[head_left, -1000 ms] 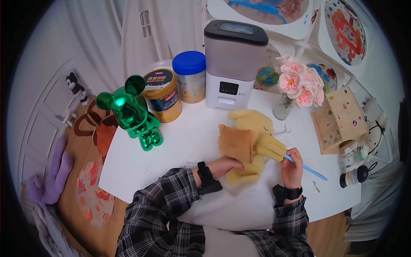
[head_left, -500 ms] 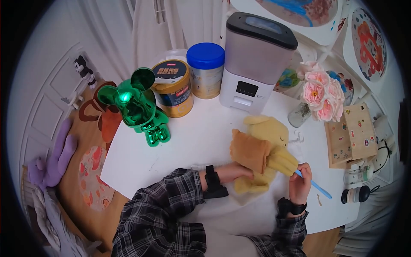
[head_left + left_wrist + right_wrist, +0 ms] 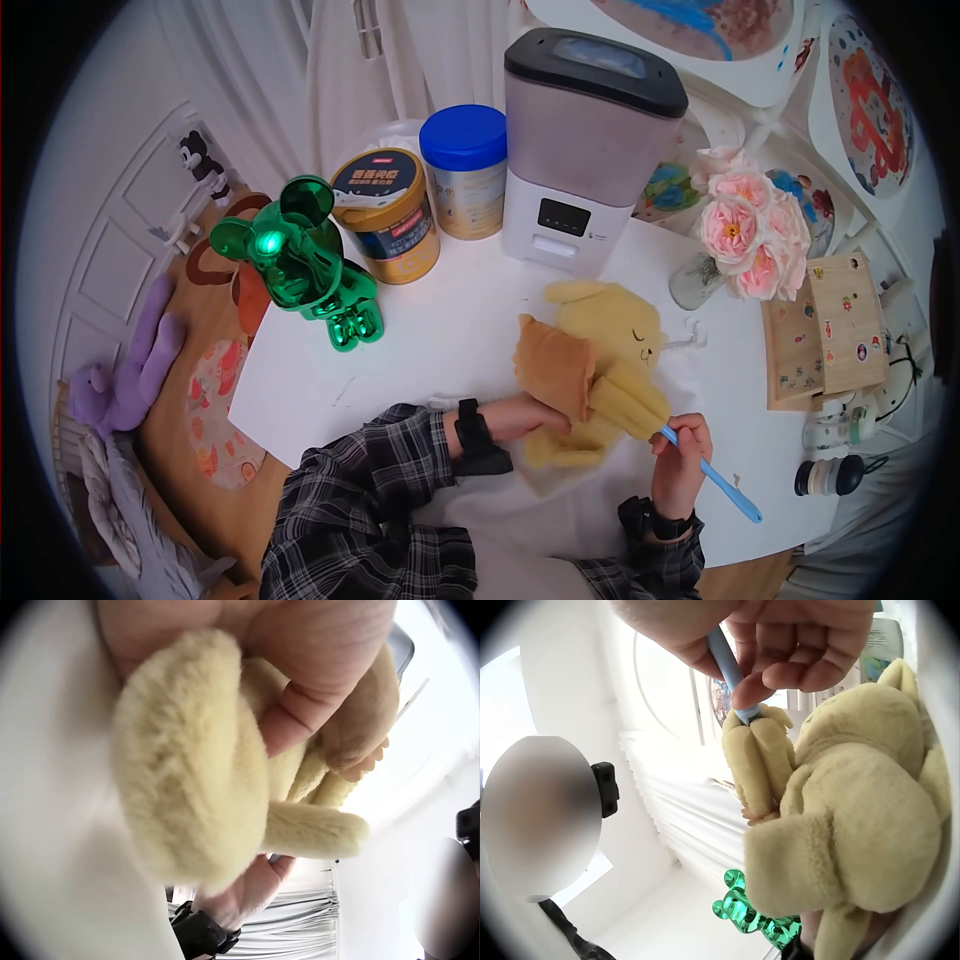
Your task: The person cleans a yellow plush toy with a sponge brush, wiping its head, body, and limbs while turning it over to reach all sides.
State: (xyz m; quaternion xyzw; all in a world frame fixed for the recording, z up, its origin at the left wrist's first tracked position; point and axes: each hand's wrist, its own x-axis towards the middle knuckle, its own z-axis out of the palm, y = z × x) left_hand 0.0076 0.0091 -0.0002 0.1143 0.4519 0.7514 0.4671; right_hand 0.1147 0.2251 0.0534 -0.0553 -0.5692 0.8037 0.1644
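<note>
A yellow plush dog [image 3: 610, 325] with a stitched face leans back on the white table. A brown scalloped plush pad [image 3: 555, 365] lies against its body. My left hand [image 3: 520, 415] grips the dog low down, partly hidden under the pad. In the left wrist view its thumb [image 3: 292, 720] curls over the yellow plush, beside a leg. My right hand [image 3: 682, 462] pinches a slim light blue stick [image 3: 728, 490]. In the right wrist view, the stick's far end enters the open end of a ribbed yellow plush piece [image 3: 761, 761], where its tip is hidden.
Beyond the dog stands a white dispenser [image 3: 590, 150], with two tins [image 3: 390, 225] and a shiny green bear figure [image 3: 310, 275] to its left. Pink roses in a glass vase [image 3: 695, 280], a stickered wooden box [image 3: 850, 320] and a black-lidded jar [image 3: 830, 476] line the table's right side.
My right hand has come down toward me, and the blue stick points more steeply down. The ribbed plush piece's end has dropped with it. My left hand keeps its grip; the head view has shifted.
</note>
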